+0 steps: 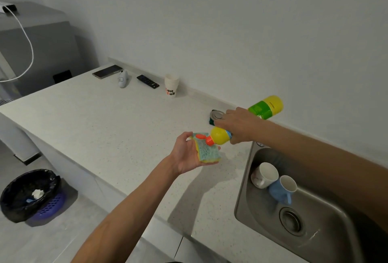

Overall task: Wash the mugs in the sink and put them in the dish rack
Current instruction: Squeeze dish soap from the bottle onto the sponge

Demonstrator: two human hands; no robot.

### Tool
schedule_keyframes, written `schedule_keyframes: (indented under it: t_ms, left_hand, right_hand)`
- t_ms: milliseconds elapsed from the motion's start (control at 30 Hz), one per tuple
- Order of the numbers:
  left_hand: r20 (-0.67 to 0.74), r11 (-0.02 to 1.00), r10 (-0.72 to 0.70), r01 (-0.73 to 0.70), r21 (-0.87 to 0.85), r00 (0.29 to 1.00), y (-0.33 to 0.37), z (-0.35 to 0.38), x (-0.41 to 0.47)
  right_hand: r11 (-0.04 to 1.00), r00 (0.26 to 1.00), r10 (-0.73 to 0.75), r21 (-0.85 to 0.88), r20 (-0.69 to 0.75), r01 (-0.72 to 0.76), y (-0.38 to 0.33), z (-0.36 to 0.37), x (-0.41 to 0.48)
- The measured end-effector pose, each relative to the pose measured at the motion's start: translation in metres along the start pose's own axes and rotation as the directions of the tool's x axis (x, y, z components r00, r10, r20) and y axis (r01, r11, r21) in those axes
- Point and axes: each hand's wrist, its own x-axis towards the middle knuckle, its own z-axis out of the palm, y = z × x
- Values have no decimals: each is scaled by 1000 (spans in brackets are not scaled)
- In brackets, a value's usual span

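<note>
My left hand (186,155) holds a blue-green sponge (207,149) with a yellow underside, palm up, above the counter. My right hand (239,125) grips a yellow dish soap bottle (266,107) with a green label, tipped down so its orange cap (206,139) touches the sponge. Two mugs lie in the steel sink (315,237) at the right: a white mug (265,175) on its side and a blue mug (283,190) leaning against it, both with their mouths facing me. No dish rack is in view.
On the white counter (117,124) sit a phone (107,71), a small white device (122,79), a black remote (147,81), a stack of paper cups (171,85) and a round metal lid (217,115) near the wall. A lined bin (29,194) stands on the floor at the left.
</note>
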Motion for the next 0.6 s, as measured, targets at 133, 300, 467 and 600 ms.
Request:
schedule_keyframes:
  t_ms: [133, 300, 467, 600]
  left_hand:
    - [-3, 1000, -11, 11, 2, 1000, -3, 3, -1]
    - [-5, 1000, -13, 13, -4, 1000, -4, 5, -3]
    - [-34, 1000, -13, 13, -7, 999, -5, 4, -4]
    - [-35, 1000, -10, 10, -13, 999, -4, 3, -6]
  right_hand:
    - [1000, 1000, 0, -22, 11, 0, -3, 1, 0]
    - [998, 1000, 2, -68, 6, -1, -5, 1, 0]
    - [994, 1000, 10, -105, -10, -11, -8, 5, 3]
    - [990, 998, 29, -133, -50, -35, -10, 8, 6]
